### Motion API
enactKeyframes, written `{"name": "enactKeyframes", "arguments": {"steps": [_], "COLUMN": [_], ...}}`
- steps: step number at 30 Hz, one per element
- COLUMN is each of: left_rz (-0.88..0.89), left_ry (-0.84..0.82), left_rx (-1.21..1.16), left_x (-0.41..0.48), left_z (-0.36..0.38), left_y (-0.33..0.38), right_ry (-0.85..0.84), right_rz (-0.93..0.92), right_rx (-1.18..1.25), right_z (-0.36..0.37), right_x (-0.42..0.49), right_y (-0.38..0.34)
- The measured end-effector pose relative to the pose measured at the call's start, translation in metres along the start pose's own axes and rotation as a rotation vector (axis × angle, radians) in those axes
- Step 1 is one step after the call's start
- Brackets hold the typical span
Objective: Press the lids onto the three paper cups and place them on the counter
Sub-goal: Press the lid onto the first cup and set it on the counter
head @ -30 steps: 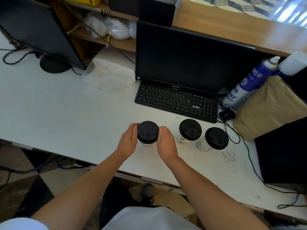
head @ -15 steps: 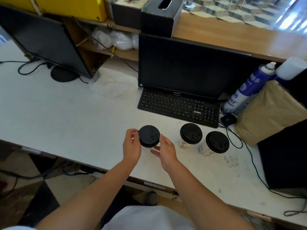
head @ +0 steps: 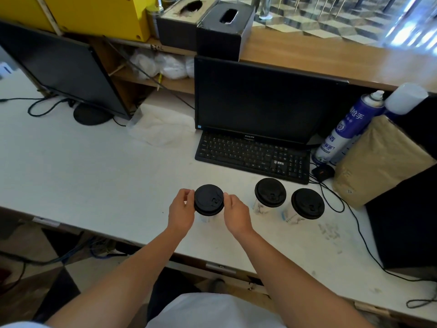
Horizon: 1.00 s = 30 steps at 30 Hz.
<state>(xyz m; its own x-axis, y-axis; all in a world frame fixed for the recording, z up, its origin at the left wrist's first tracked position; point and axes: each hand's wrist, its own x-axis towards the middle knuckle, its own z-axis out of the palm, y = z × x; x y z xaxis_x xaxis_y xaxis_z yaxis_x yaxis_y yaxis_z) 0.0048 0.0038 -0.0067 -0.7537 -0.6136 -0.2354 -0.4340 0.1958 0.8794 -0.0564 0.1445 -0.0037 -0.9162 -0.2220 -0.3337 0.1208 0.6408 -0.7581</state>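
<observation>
Three white paper cups with black lids stand in a row on the white desk [head: 82,176]. The left cup [head: 209,200] sits between my two hands. My left hand [head: 181,213] touches the lid's left rim with its fingertips. On the lid's right rim rest the fingers of my right hand [head: 236,214]. The cup's wall is mostly hidden under the lid and hands. The middle cup [head: 269,194] and the right cup [head: 306,204] stand free, each with its lid on.
A black keyboard [head: 253,157] and monitor [head: 264,100] stand just behind the cups. To the right are a blue spray can [head: 347,129], a brown paper bag [head: 378,159], cables and a black box [head: 406,223]. A raised wooden counter [head: 319,55] runs along the back.
My view has tilted up, showing more of the wooden counter. My hands loosened from the left cup's lid half a second ago and now touch its rim again at the fingertips.
</observation>
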Motion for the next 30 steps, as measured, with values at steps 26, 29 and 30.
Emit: {"name": "enactKeyframes", "arguments": {"steps": [26,29,30], "left_rz": [-0.091,-0.148,-0.180], "left_ry": [-0.049,-0.093,-0.109], "left_rx": [-0.171,-0.247,-0.283], "left_x": [-0.011,-0.011,-0.011], "left_z": [0.002,0.001,0.001], "left_y": [0.003,0.003,0.003], "right_ry": [-0.201,-0.257,-0.271], "right_rz": [0.208,0.263,0.283], "right_rx": [0.601,0.670,0.706], "right_z": [-0.004,-0.006,-0.007], "right_x": [-0.004,-0.006,-0.007], "right_y": [-0.006,-0.007,-0.006]}}
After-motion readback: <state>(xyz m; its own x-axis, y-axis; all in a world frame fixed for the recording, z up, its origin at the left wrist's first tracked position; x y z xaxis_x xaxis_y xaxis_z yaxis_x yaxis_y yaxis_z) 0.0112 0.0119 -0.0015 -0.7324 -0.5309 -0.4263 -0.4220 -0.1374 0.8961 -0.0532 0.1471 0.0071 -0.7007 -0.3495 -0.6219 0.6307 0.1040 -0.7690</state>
